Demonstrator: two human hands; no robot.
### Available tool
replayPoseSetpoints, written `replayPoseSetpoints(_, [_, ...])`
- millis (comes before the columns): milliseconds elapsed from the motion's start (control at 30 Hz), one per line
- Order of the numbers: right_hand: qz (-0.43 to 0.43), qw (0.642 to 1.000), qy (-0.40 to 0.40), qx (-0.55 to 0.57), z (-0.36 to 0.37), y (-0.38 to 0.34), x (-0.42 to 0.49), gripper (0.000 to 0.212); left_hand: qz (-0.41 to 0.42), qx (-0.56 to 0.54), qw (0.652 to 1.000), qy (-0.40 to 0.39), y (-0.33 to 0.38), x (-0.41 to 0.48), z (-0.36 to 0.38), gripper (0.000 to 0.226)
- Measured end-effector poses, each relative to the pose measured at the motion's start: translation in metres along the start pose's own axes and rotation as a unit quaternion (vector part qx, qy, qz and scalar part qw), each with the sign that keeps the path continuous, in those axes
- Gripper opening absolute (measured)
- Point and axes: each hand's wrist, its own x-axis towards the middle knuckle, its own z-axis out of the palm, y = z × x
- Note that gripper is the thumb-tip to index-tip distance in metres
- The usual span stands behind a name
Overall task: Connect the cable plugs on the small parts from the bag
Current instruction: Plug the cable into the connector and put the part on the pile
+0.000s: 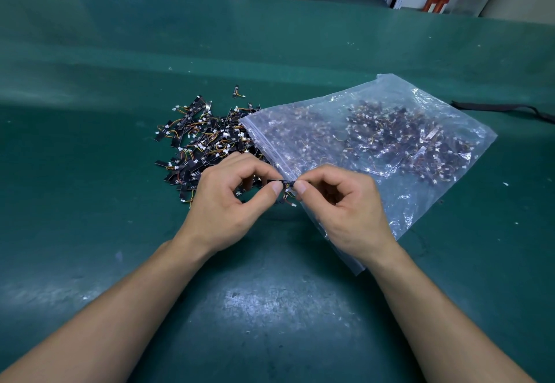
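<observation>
The small part (286, 183), a black strip with a wired plug, was pinched at either end by the curled fingers of the left hand (228, 199) and right hand (342, 202). Just behind lay a pile of parts (204, 142) on the counter (120, 232), at the clear bag's (390, 106) mouth.

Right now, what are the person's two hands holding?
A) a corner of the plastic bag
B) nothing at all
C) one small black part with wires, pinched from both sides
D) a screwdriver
C: the left hand and the right hand each pinch an end of the same small black part between thumb and forefinger, just in front of the bag.
</observation>
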Motion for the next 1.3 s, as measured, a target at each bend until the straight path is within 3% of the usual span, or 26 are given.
replayPoseSetpoints(867, [0.001, 1.000, -0.003, -0.017, -0.0003, -0.0017, -0.0009, 0.008, 0.002, 0.003, 1.000, 0.003, 0.0005, -0.0001, 0.0009, 0.010])
replayPoseSetpoints(1300, [-0.019, 0.999, -0.012, -0.024, 0.0011, -0.0025, -0.0002, 0.020, 0.004, 0.001, 1.000, 0.000, -0.0004, -0.0008, 0.0019, 0.014])
